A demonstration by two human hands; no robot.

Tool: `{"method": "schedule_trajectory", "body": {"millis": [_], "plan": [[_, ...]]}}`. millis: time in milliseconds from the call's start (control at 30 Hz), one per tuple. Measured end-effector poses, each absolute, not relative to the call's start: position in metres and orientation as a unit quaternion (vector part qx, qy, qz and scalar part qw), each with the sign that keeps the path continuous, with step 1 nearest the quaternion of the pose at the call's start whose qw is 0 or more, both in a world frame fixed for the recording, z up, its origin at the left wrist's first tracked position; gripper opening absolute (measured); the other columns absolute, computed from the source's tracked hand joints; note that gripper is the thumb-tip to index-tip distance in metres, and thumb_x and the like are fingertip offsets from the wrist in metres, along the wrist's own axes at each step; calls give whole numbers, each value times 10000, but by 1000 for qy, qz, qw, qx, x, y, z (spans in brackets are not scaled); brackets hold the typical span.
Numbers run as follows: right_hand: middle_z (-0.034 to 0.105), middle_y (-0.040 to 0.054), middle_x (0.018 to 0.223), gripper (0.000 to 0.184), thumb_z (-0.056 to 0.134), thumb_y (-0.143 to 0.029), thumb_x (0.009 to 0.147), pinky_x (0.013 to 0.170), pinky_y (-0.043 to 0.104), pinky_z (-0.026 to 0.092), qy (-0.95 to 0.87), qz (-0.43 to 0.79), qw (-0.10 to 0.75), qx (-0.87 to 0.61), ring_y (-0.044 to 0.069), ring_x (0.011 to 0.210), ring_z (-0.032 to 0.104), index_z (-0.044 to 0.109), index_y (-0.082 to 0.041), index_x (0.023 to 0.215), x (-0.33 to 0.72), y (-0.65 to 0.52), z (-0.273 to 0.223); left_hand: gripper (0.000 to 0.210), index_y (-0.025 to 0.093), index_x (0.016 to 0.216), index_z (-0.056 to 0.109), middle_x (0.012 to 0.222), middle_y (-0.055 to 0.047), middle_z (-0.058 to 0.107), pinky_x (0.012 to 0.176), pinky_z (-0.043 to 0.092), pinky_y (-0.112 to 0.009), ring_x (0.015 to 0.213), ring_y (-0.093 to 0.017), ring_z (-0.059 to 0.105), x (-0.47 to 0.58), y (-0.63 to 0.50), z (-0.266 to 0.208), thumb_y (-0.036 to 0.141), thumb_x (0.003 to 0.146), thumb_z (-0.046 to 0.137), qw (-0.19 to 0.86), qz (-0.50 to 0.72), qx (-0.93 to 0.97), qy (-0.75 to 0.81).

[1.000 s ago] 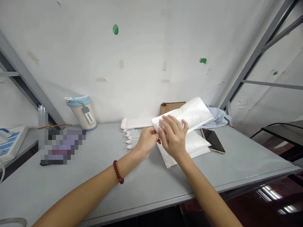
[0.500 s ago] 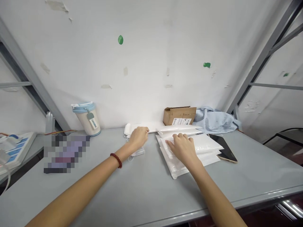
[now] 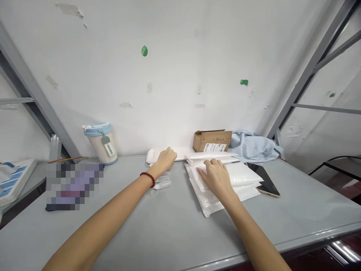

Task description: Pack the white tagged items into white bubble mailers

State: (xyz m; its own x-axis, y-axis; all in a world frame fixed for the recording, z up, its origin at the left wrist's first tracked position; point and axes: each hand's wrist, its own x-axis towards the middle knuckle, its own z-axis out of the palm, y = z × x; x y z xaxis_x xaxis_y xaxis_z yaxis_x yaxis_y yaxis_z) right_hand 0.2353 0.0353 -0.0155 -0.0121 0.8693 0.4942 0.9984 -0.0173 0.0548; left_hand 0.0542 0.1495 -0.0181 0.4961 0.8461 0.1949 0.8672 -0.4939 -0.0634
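My left hand [image 3: 167, 159], with a red bead bracelet at the wrist, is closed in a fist over a flat white item [image 3: 152, 155] near the wall. What its fingers hold, if anything, is hidden. Just below it lies a small folded whitish piece [image 3: 163, 181] with a thin loop, perhaps a face mask. My right hand [image 3: 216, 175] is closed on the top of a stack of white padded envelopes [image 3: 245, 175], thumb to the left and fingers curled. Its fingertips are partly hidden. More white envelopes [image 3: 211, 155] lie behind that hand.
A phone [image 3: 263, 178] lies right of the stack. Behind stand a cardboard box [image 3: 211, 142] and a crumpled light blue cloth [image 3: 251, 146]. At left are a lidded cup [image 3: 103, 145], a blurred-out purple item [image 3: 76, 188] and a power strip [image 3: 14, 180].
The view has shifted slightly. Both hands stay closed in nearly the same places, and the left wrist has turned a little. The envelopes have barely moved.
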Motion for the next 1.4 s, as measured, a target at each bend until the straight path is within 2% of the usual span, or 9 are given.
{"method": "schedule_trajectory", "body": {"millis": [133, 267, 500, 733, 900, 1000, 1100, 1200, 1400], "plan": [[594, 108, 860, 206, 545, -342, 868, 679, 328, 393, -691, -201, 190, -668, 251, 859, 555, 607, -146, 861, 235, 37, -16, 299, 80, 835, 691, 843, -217, 645, 696, 433, -333, 966, -287, 554, 60, 149, -19, -53, 740, 441, 107, -31, -873, -475], [594, 110, 897, 186, 578, -328, 846, 685, 334, 407, -689, -220, 231, -651, 251, 868, 547, 602, -154, 907, 237, 40, -21, 295, 75, 835, 685, 824, -206, 652, 669, 433, -317, 913, -275, 579, 67, 152, -11, -71, 731, 451, 125, -9, -872, -473], [572, 161, 1139, 379, 441, -397, 916, 808, 402, 444, -721, -191, 278, -606, 276, 1050, 533, 503, -152, 1198, 237, 43, -23, 337, 94, 963, 642, 939, -174, 628, 704, 442, -312, 921, -242, 584, 66, 159, 17, -48, 781, 396, 172, -23, -856, -487], [548, 177, 1214, 394, 477, -380, 902, 864, 444, 435, -732, -152, 273, -605, 295, 1131, 504, 494, -144, 1217, 236, 42, -20, 357, 115, 921, 634, 929, -153, 610, 681, 447, -310, 926, -245, 572, 38, 147, 25, -58, 756, 369, 197, -32, -835, -513], [539, 169, 1221, 364, 445, -375, 913, 843, 432, 434, -747, -147, 290, -580, 284, 1122, 505, 488, -161, 1204, 236, 41, -21, 265, 130, 901, 621, 921, -135, 606, 618, 433, -302, 912, -258, 573, 7, 131, 25, 30, 794, 401, 200, -53, -800, -563], [534, 164, 1222, 344, 423, -367, 923, 851, 425, 424, -761, -150, 296, -558, 272, 1124, 505, 484, -169, 1197, 233, 40, -20, 234, 151, 881, 617, 904, -110, 608, 592, 420, -293, 891, -246, 573, -9, 116, 15, 81, 816, 403, 200, -104, -774, -591], [507, 174, 1268, 356, 427, -334, 923, 890, 433, 408, -779, -173, 300, -522, 277, 1196, 462, 464, -163, 1234, 229, 39, -20, 196, 172, 854, 609, 890, -83, 608, 584, 411, -274, 899, -224, 564, -14, 97, -5, 112, 835, 424, 214, -224, -759, -573], [499, 159, 1303, 361, 455, -282, 913, 932, 429, 390, -804, -197, 309, -469, 266, 1260, 415, 459, -171, 1257, 224, 36, -20, 180, 175, 819, 598, 868, -63, 615, 614, 420, -261, 850, -192, 562, -10, 77, -25, 83, 834, 444, 251, -321, -780, -474], [505, 108, 1341, 332, 465, -199, 902, 1001, 454, 331, -831, -226, 286, -421, 227, 1269, 429, 502, -210, 1231, 215, 29, -21, 219, 157, 823, 589, 820, -51, 619, 606, 424, -249, 729, -155, 520, 12, 50, -30, -2, 808, 440, 295, -399, -806, -323]]}}
